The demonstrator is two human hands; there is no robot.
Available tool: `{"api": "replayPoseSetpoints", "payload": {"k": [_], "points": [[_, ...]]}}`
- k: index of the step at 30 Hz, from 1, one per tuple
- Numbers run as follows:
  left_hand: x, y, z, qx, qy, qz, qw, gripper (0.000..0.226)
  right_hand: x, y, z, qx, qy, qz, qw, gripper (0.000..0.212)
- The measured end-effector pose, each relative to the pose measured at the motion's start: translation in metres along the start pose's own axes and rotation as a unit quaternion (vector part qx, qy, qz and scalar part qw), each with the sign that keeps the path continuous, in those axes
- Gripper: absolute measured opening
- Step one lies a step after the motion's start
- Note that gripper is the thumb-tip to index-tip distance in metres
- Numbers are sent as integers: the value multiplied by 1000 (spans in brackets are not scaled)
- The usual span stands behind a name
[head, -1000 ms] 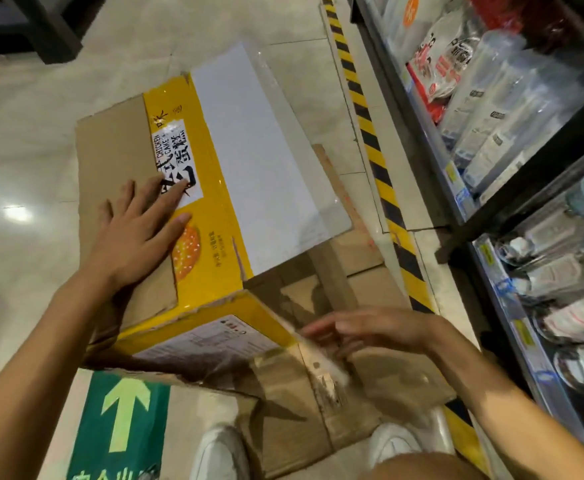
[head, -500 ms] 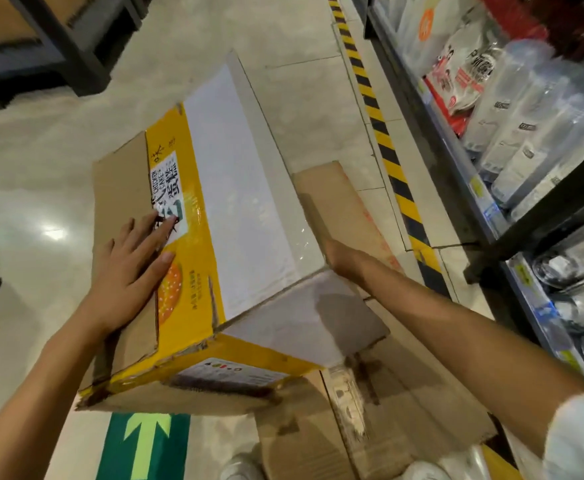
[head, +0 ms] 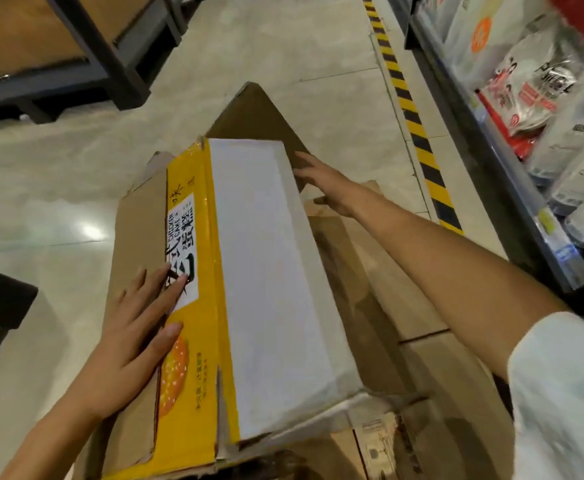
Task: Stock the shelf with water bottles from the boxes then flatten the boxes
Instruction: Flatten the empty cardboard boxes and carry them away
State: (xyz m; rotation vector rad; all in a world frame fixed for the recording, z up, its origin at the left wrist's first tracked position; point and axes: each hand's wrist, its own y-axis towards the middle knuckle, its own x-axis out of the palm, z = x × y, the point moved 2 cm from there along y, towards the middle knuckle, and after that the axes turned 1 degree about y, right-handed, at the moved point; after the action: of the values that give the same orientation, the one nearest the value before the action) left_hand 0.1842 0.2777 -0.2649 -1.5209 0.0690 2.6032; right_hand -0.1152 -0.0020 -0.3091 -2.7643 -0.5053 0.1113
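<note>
Pressing flat on the yellow-and-white box (head: 249, 271), the left hand (head: 134, 341) lies palm-down with fingers spread across its printed panel at seven o'clock. The right hand (head: 325, 188), also unclenched, pushes against the far end flap (head: 256, 112) near one o'clock. Underneath sits flattened cardboard (head: 404, 289) on the floor (head: 58, 174); the shelf (head: 512, 174) runs along three o'clock. The box could spring back or skid on the slick cardboard beneath if pressure comes unevenly, and a stiff crease might pinch fingers.
</note>
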Motion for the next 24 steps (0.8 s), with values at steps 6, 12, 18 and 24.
{"api": "replayPoseSetpoints", "payload": {"k": [6,12,18,24], "points": [[22,1,50,16,76,-17,997,60,-32,-32,15,42,174,-68,981,68],[42,-10,93,36,159,-46,986,61,-9,-82,76,141,125,-134,973,77],[49,-25,110,41,175,-69,981,60,16,-151,114,154,230,-98,956,51],[51,-76,119,87,218,-32,972,60,-21,-231,110,76,113,80,987,49]]}}
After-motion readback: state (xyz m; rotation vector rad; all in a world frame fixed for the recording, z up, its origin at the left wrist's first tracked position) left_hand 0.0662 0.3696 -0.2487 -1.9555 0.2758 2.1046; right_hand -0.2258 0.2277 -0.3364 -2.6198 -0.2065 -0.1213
